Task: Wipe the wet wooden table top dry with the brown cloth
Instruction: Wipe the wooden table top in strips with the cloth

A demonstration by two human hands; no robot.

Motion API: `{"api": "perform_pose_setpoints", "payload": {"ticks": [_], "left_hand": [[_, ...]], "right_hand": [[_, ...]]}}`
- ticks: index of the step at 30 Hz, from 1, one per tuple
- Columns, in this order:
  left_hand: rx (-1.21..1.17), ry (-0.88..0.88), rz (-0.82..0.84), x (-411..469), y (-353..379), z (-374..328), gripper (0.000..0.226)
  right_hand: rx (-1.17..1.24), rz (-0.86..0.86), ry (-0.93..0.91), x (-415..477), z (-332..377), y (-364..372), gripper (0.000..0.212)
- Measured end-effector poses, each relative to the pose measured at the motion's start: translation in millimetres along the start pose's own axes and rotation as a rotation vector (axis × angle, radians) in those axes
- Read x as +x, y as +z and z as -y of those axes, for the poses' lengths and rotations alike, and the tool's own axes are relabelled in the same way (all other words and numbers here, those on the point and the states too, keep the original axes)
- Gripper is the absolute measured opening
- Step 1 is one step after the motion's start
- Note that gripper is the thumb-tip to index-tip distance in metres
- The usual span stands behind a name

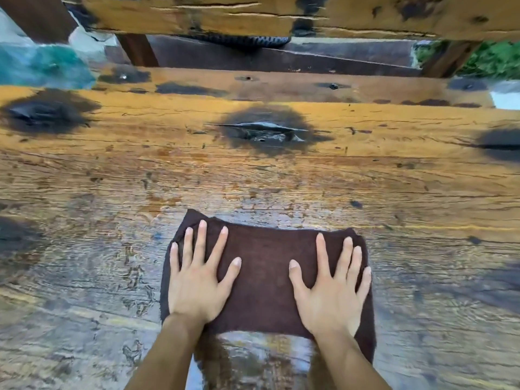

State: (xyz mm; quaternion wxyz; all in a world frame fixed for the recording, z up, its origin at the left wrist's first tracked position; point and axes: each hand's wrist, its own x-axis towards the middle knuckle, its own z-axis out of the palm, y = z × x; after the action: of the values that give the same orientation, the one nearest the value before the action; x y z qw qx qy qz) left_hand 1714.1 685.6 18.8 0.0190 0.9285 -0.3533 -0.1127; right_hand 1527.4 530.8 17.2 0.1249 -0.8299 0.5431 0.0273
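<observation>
The brown cloth (264, 277) lies spread flat on the wet wooden table top (281, 175), near its front edge. My left hand (199, 280) presses flat on the cloth's left part, fingers spread. On the right part my right hand (330, 288) presses the same way, palm down. Neither hand grips the cloth; both rest on top of it. The wood shines with water around and in front of the cloth, and a glossy wet patch (253, 358) shows between my forearms.
Dark knots (264, 130) and cracks mark the planks farther out, with another knot at the left (45, 114). A wooden bench back (281, 15) runs across the far side. Blue-green plastic (42, 66) sits at the far left, and plants (492, 60) show at far right.
</observation>
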Motion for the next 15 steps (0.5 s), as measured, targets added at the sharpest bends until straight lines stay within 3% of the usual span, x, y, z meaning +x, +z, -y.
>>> {"api": "perform_pose_setpoints", "payload": {"ticks": [15], "left_hand": [[-0.064, 0.004, -0.022, 203.1, -43.6, -13.5, 0.065]], "right_hand": [[-0.012, 0.038, 0.006, 175.8, 79.9, -26.5, 0.080]]}}
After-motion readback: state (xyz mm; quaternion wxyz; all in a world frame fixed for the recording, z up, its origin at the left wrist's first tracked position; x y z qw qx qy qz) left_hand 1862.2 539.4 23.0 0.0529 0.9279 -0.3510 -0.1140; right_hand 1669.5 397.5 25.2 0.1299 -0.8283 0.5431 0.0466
